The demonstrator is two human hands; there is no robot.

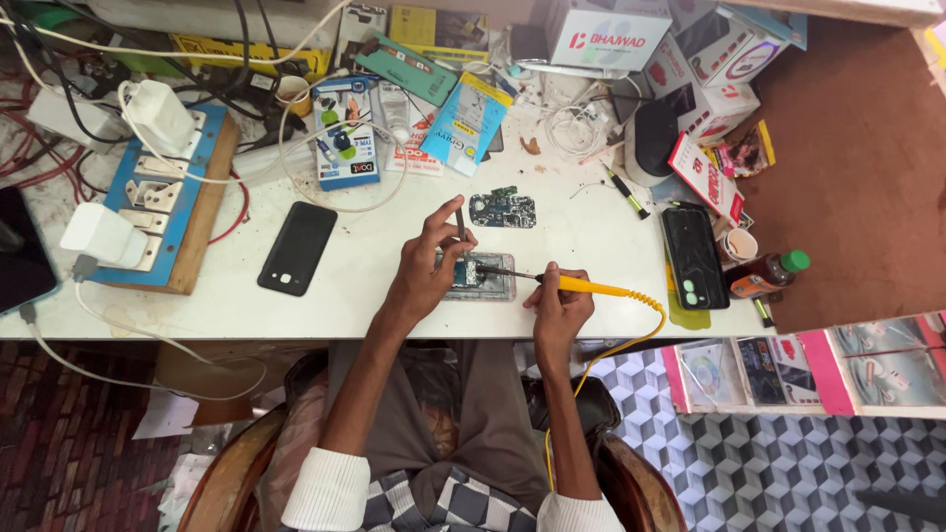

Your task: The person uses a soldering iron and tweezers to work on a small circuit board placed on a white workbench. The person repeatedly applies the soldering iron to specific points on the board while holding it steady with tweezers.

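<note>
Bare tabletop [384, 286] left of the opened phone [478, 276]; circuit board [503, 209] blocks behind.

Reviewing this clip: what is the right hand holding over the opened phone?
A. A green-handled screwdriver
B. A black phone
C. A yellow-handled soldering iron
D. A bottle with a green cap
C: the right hand grips a yellow-handled soldering iron with a yellow cord, its tip on the opened phone, while the left hand holds tweezers there.
</note>
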